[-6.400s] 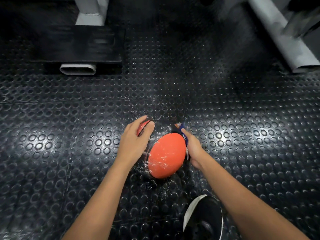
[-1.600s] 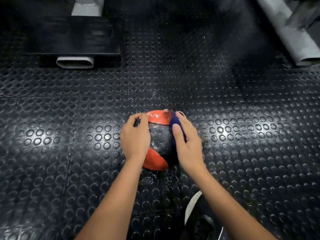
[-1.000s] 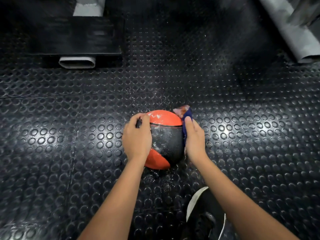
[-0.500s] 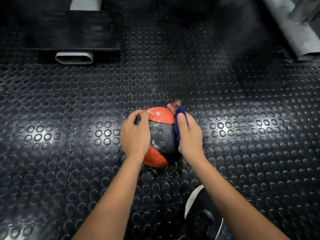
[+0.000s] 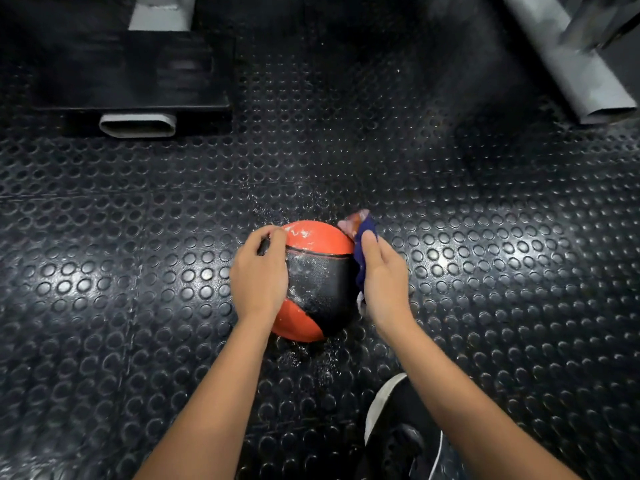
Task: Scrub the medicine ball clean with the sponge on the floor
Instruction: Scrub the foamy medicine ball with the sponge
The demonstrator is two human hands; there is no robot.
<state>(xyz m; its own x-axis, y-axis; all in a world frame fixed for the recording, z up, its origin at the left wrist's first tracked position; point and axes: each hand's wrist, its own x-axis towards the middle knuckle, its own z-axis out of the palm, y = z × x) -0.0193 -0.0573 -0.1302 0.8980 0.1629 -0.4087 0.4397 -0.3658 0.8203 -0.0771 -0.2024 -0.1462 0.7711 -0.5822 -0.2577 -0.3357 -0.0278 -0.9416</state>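
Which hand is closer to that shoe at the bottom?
Right. The right hand presses the sponge on the ball's right side, up from the shoe. The left hand holds the ball farther left.

medicine ball (image 5: 313, 282): orange-black, wet, on floor; sponge (image 5: 362, 251): blue, against its right side

- The right hand (image 5: 382, 282) covers most of the sponge (image 5: 363, 233).
- The left hand (image 5: 258, 277) hides the medicine ball's (image 5: 318, 282) left side.
- The shoe (image 5: 401, 441) and grey tube (image 5: 568, 60) run off the frame.
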